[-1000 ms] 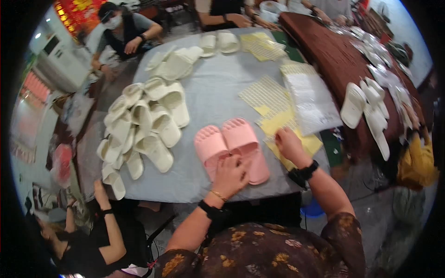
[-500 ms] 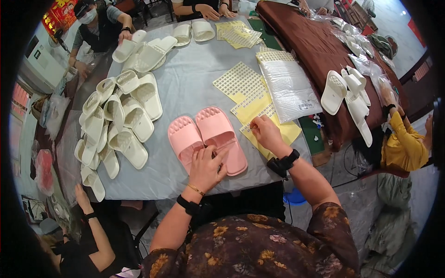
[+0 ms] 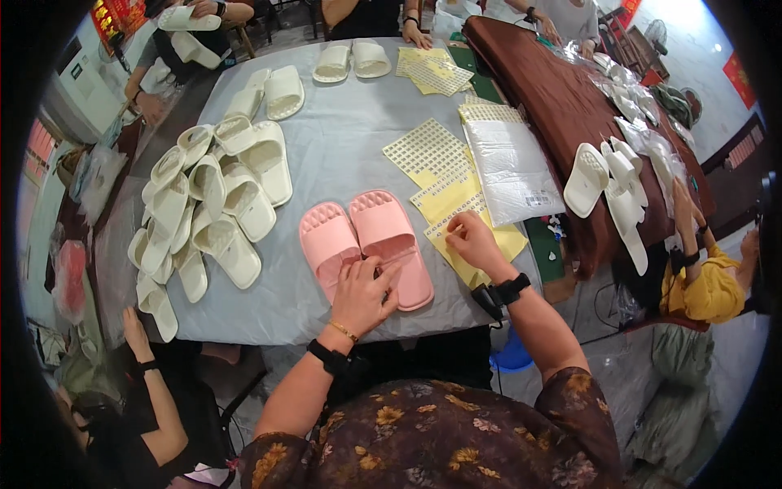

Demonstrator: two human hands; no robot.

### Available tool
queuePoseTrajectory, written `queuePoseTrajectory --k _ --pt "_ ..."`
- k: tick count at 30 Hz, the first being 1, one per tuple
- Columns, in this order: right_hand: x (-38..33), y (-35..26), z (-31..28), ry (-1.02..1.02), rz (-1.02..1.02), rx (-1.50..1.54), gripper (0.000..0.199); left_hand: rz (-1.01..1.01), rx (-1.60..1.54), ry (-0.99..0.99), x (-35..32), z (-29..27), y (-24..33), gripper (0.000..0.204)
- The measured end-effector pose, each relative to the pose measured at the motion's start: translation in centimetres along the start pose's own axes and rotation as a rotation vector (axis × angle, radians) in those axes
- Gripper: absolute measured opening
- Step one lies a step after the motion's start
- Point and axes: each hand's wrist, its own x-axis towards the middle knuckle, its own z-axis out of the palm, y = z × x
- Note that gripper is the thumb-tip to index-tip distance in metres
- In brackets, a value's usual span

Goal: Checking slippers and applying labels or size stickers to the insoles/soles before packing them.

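Observation:
Two pink slippers (image 3: pixel 391 238) lie side by side on the grey-covered table, toes pointing away from me. My left hand (image 3: pixel 362 292) rests over their inner edges, below the straps, with its fingers bent and apart; it grips neither slipper. To the right, my right hand (image 3: pixel 472 238) hovers over the yellow sticker sheets (image 3: pixel 444 191), thumb and fingertips pinched together. Whatever may be between those fingertips is too small to make out. The sheets overlap one another and carry rows of small printed labels.
A heap of white slippers (image 3: pixel 195 204) covers the table's left side. More white slippers (image 3: pixel 352 62) stand at the far edge. Right of the sheets lies a silvery plastic package (image 3: pixel 513 175). Other people sit around, and a brown-covered table (image 3: pixel 538 98) adjoins on the right.
A person at the far left has lifted white slippers off the table. A person at the far edge now shows one hand there instead of two. My hands barely differ; the view has shifted slightly.

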Motion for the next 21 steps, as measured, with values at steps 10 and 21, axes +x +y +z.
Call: queuePoseTrajectory --k 10,21 --pt "-2.5 -5.5 3.9 -0.150 0.175 0.278 0.011 -0.014 -0.059 0.015 -0.3 0.3 -0.3 0.049" --pt "-2.5 -6.8 5.8 -0.142 0.183 0.108 0.016 -0.017 -0.066 0.056 -0.5 0.9 -0.8 0.050"
